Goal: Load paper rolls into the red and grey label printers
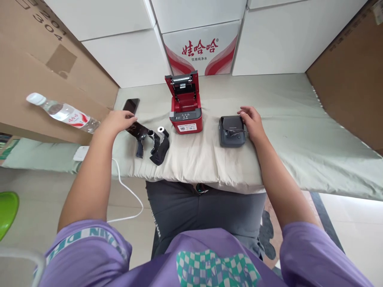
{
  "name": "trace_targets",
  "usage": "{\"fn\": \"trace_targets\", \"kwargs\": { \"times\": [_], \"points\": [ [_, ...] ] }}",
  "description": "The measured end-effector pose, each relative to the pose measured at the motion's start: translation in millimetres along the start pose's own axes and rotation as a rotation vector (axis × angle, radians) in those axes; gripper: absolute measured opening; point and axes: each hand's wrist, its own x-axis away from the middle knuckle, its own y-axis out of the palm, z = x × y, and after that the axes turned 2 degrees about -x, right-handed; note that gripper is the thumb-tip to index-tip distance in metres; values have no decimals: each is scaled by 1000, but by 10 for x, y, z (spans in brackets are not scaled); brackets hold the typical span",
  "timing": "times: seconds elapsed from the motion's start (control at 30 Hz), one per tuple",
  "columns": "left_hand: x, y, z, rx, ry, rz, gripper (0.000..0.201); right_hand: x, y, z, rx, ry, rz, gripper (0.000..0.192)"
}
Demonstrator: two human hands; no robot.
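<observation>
- A dark grey device (pixel 232 139) sits just inside the right hand (pixel 251 121), whose bent fingers and thumb meet its upper corner, loosely curled; whether they have hold of it cannot be told.
- A thin, shiny strip (pixel 235 131) lies across the device's top, its end near the right thumb.
- A crumpled dark wrapping (pixel 137 129) lies at the fingertips of the left hand (pixel 119 119), which reaches in palm down with fingers bent close together; whether they pinch its edge cannot be told.
- More black wrapping (pixel 160 152) and a small roll (pixel 162 130) with a pale end lie inward of the left hand, on its right.
- A red printer (pixel 186 113), lid raised, stands between the 2 hands, touched by neither.
- A dark phone (pixel 132 104) lies just beyond the left fingers.
- A clear bottle (pixel 70 114) with a white cap leans outward of the left hand; a white adapter (pixel 81 153) lies nearer the body, behind the left wrist.
- Beneath both hands spreads a pale green cloth (pixel 284 119); past them stand white cartons (pixel 200 48), 1 with red lettering.
</observation>
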Motion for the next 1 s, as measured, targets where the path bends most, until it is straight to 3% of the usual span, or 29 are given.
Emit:
{"fn": "trace_targets", "kwargs": {
  "times": [0.13, 0.23, 0.37, 0.53, 0.63, 0.73, 0.83, 1.0],
  "points": [
    [-133, 99, -96, 216, -191, -188, 21, -2, -1, -8, 6, 3, 2, 44],
    [-178, 139, -108, 386, -311, -215, 21, 8, 3, -33, -1, 12, 9, 43],
    [-270, 184, -70, 413, -366, -240, 27, 18, 10, -55, 1, 5, 13, 43],
    [-460, 236, -6, 131, -320, -327, 11, 16, -9, -52, 3, 15, 0, 45],
    [-518, 165, -57, -20, -245, -329, 14, 14, -21, -50, 11, 17, -14, 43],
    [-467, 4, -242, -120, -182, -225, 21, 8, -19, -44, 6, 14, -11, 42],
    [-319, -149, -532, -69, -204, -181, 34, -1, -13, -30, 2, 2, -2, 42],
    [-81, -150, -893, 19, -81, -179, 32, -12, -14, 2, 11, -22, 2, 40]
  ]
}}
